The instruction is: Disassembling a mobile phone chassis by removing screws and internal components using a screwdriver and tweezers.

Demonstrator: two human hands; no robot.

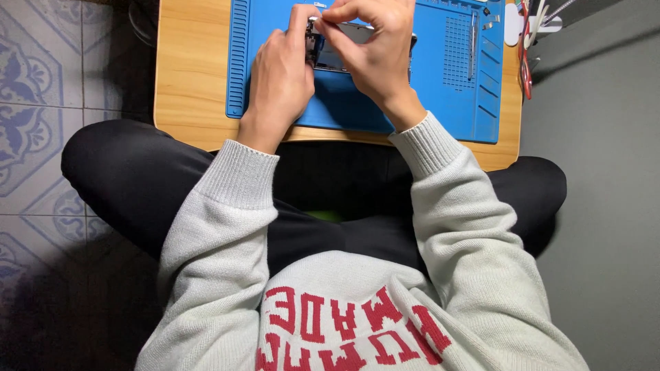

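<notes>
My left hand (282, 75) rests on the blue work mat (447, 103) and steadies the left edge of an opened phone (328, 56) lying flat on it. Just above the phone, my right hand (371, 48) has its fingertips pinched together over the upper left corner. Whatever the fingers pinch is too small to make out. Both hands hide most of the phone.
The mat lies on a small wooden table (192, 75) over my crossed legs. A slim metal tool (472, 41) lies in the mat's right trays. Red-handled tools (526, 55) and a white object (512, 24) sit at the table's right edge. Tiled floor lies left, grey floor right.
</notes>
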